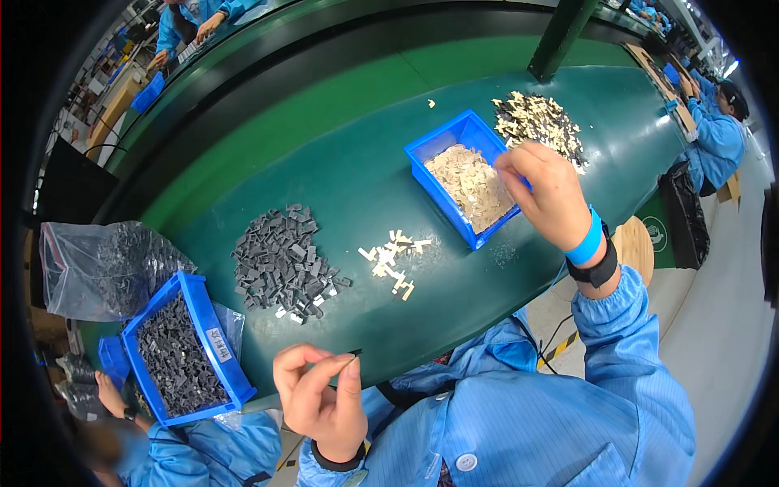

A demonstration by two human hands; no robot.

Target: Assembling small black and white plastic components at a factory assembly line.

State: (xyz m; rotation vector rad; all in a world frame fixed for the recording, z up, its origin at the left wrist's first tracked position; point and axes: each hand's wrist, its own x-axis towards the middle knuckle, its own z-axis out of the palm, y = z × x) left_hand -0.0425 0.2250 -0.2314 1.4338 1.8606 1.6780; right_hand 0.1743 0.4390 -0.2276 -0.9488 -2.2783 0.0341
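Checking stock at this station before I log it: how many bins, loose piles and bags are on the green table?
Blue bins: 2 (cream parts; dark parts)
Loose piles: 3 (dark grey; small cream; mixed)
Clear bags: 1
Total: 6

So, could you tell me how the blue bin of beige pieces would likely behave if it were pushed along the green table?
The blue bin looks like rigid plastic with a flat base, so it would probably slide, not tip. The beige pieces lie loose and might shift. The right hand is at its rim.
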